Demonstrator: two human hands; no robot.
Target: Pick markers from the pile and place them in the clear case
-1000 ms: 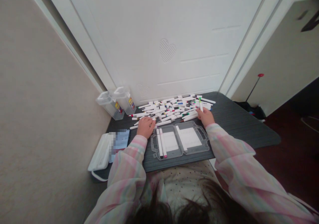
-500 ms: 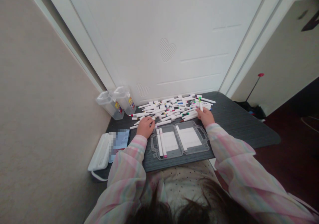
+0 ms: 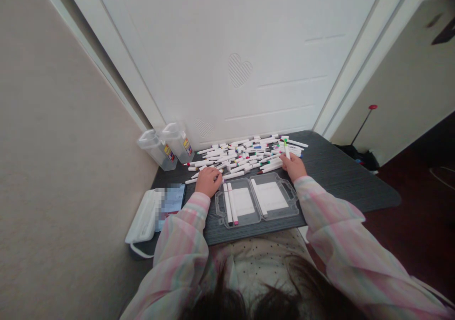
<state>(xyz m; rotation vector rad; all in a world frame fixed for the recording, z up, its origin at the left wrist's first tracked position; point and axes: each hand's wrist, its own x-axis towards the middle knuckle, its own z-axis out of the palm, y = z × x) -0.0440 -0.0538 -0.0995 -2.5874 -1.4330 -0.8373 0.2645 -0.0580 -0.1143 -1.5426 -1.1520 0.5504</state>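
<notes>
A green-tipped marker [image 3: 286,150] stands tilted up in the right hand [image 3: 295,166], at the right part of a loose spread of markers [image 3: 245,156]. The fingers are closed on its lower end, which leaves the green end free and pointing away from the person; that low grip probably keeps the colour in plain sight.

The left hand [image 3: 208,181] lies palm down at the near left edge of the spread, its fingers bent over the markers there. I cannot tell whether they grip 1 or only rest on them; the hand itself hides the contact.

Between the hands and nearer the body, a clear plastic case [image 3: 280,214] lies opened flat, so both halves face up within easy reach. Its left half holds 2 markers side by side, a black-ended marker [image 3: 228,207] and a pink-ended marker [image 3: 233,207]. The right half holds 1 white marker [image 3: 259,198], slanted along the side by the hinge. A white sheet shows in each half.

At the far left, 2 clear plastic containers [image 3: 157,150] stand upright, apparently pushed back beside the door [image 3: 270,50] to leave room in front. A white case with a strap [image 3: 142,218] and a partly blurred screen device [image 3: 172,201] lie near the left sleeve. The dark tabletop [image 3: 341,182] carries all of this.
</notes>
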